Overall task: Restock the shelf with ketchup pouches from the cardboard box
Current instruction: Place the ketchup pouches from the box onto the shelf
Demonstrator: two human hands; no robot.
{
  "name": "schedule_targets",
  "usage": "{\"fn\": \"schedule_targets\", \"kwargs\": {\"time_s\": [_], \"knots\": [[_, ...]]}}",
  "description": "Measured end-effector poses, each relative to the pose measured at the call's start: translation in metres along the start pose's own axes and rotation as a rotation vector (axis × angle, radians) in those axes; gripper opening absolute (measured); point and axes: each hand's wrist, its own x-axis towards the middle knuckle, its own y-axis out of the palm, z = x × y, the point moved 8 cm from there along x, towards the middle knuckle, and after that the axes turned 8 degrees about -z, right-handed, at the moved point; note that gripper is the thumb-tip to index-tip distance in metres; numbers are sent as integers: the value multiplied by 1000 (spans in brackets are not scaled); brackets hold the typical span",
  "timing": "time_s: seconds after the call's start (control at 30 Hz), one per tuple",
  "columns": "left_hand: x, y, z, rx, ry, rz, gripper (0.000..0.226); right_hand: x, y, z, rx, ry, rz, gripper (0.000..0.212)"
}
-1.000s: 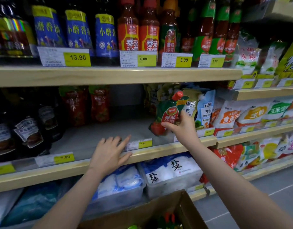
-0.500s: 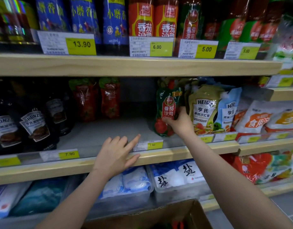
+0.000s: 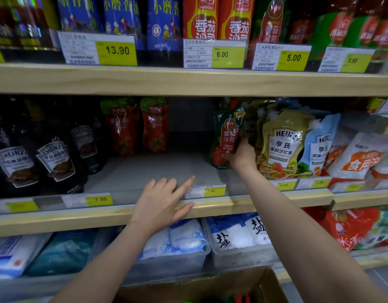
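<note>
My right hand (image 3: 242, 157) grips a green and red ketchup pouch (image 3: 225, 136) by its lower right side and holds it upright on the middle shelf (image 3: 145, 169), beside the Heinz salad dressing pouches (image 3: 282, 143). My left hand (image 3: 164, 200) rests flat on the shelf's wooden front edge, fingers spread, holding nothing. Two more red ketchup pouches (image 3: 137, 125) stand at the back of the shelf, left of a bare stretch. The cardboard box (image 3: 260, 283) shows at the bottom edge, its contents mostly hidden.
Dark Heinz sauce bottles (image 3: 53, 158) fill the shelf's left end. Bottles and price tags (image 3: 212, 191) line the shelf above and the front rails. Salt bags in clear bins (image 3: 239, 239) sit on the shelf below. Packets (image 3: 363, 158) crowd the right-hand shelves.
My right hand has carried the ketchup pouch deeper onto the shelf and set it more upright next to the Heinz pouches. My left hand stays on the shelf edge. The view has moved closer.
</note>
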Motion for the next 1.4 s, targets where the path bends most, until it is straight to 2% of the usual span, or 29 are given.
{"fn": "schedule_targets", "kwargs": {"time_s": [0.23, 0.4, 0.53, 0.6, 0.7, 0.8, 0.93, 1.03, 1.23, 1.33, 1.4], "knots": [[0, -1, 0, -5, 10, -29, 56, -10, -5, 4, 40, -59, 54, 71], [-2, 1, 0, -27, -2, 31, 58, -69, -52, -3, -48, -284, 93, 54], [0, 1, 4, -29, -60, 73, 59, -138, -92, -40, -164, -414, 96, 44], [-2, -1, -1, -55, -125, 59, 57, -174, -103, -76, -198, -347, 134, 47], [-18, -6, -24, -164, -206, -16, 55, -224, -100, -142, -208, -136, 243, 52], [-45, -9, -74, -384, -134, -37, 53, -265, -91, -190, -229, 19, 331, 53], [-110, 5, -161, -757, -41, 268, 47, -308, -81, -224, -170, 125, 441, 51], [-161, 36, -207, -830, -27, 568, 45, -323, -74, -235, -185, 154, 476, 53], [-222, 116, -234, -618, -177, 1004, 73, -322, -73, -237, -248, 108, 438, 56], [-237, 138, -247, -483, -101, 1112, 85, -323, -72, -237, -246, 105, 437, 55], [-243, 148, -253, -485, -90, 1162, 87, -322, -73, -238, -254, 109, 433, 55]]}}
